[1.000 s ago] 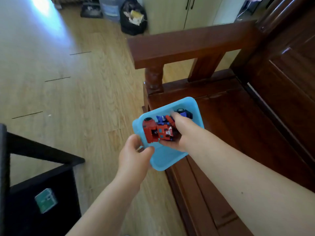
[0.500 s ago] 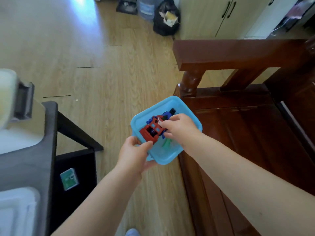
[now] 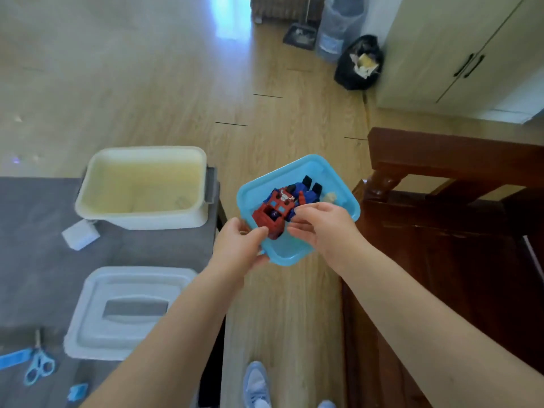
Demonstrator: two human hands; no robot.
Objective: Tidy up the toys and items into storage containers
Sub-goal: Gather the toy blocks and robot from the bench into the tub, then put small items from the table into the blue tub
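A light blue plastic container (image 3: 343,188) is held in the air over the wooden floor, between the grey table and the dark wooden bench. My left hand (image 3: 237,245) grips its near left rim. Inside lies a red and blue toy robot truck (image 3: 279,209), with a small pale piece (image 3: 329,197) beside it. My right hand (image 3: 322,228) reaches into the container, fingers on the toy's right side. An empty cream storage tub (image 3: 141,187) stands on the table to the left, with a white lid (image 3: 129,310) lying in front of it.
Blue scissors (image 3: 38,365), small blue pieces (image 3: 77,391) and a white block (image 3: 80,238) lie on the grey table (image 3: 38,284). A dark wooden bench (image 3: 441,231) is on the right. A black rubbish bag (image 3: 359,64), water jug and dustpan stand at the far wall near a cupboard (image 3: 459,54).
The view has swung left from the bench toward the table, and the blue container has travelled with my hands away from the bench seat. The cream tub and white lid have come into view.
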